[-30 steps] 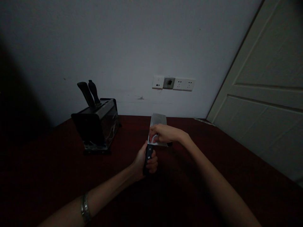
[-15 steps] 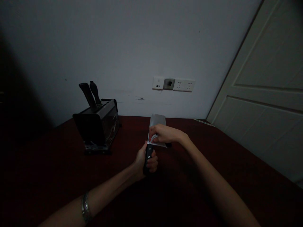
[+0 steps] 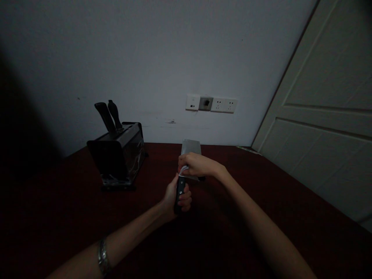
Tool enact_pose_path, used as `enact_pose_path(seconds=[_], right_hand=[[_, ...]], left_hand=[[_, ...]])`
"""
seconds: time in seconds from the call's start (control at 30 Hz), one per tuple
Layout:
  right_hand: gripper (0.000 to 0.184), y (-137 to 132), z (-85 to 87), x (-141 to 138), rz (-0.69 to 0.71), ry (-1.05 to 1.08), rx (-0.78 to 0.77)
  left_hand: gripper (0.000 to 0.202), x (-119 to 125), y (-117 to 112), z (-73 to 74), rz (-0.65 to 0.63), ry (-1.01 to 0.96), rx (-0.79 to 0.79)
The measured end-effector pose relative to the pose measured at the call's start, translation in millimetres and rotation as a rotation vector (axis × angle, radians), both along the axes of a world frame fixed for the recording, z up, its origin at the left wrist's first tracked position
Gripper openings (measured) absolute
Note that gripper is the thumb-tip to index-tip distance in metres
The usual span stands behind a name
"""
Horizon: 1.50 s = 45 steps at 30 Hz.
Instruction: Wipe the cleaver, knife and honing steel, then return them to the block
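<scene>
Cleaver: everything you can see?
The cleaver has a broad, metal-looking grey blade pointing toward the wall and a black handle with bright rivets. The left hand's grip wraps the handle; the right hand's grip pinches white material at the blade's near end, partly hiding it. Contact with the table is unclear.

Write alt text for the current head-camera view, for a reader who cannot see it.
A person's bare left hand grips the black riveted handle of a broad grey metal cleaver while the right hand pinches thin white material beyond the handle. On the dark red table, at left, stands a black boxy holder with two black handles protruding.
</scene>
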State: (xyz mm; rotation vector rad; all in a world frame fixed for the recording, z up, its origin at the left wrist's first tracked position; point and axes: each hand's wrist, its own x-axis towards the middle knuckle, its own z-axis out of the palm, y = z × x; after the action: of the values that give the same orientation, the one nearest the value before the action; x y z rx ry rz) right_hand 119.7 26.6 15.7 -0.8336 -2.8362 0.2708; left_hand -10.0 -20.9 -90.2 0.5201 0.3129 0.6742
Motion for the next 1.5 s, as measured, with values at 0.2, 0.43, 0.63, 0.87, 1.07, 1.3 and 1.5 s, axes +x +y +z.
enact_pose_path(seconds=[0.2, 0.43, 0.63, 0.87, 1.07, 1.3, 1.5], right_hand=[[0.019, -1, 3.3, 5, 0.005, -0.007, -0.022], [0.018, -5, 3.2, -1, -0.019, 0.006, 0.043], [0.02, -8, 5.7, 2, -0.148, -0.074, 0.033], [0.02, -4, 1.5, -3, -0.037, -0.018, 0.04], [0.018, -7, 7.6, 6, -0.071, -0.018, 0.019], [0.017, -7, 5.1, -1, -0.061, -0.018, 0.069], [0.018, -10, 10.6, 7, -0.116, -0.04, 0.014]], left_hand=[[0.069, 0, -1, 0.9, -0.026, 0.023, 0.029], [0.069, 0, -2, 3.4, 0.024, 0.044, 0.043], [0.07, 0, -1, 2.0, -0.012, 0.011, 0.037], [0.07, 1, -2, 0.2, -0.01, -0.003, 0.015], [0.068, -1, -2, 5.2, -0.023, -0.032, 0.051], [0.066, 0, -1, 1.5, -0.037, -0.024, 0.043], [0.068, 0, 0, 3.6, -0.042, -0.039, 0.051]])
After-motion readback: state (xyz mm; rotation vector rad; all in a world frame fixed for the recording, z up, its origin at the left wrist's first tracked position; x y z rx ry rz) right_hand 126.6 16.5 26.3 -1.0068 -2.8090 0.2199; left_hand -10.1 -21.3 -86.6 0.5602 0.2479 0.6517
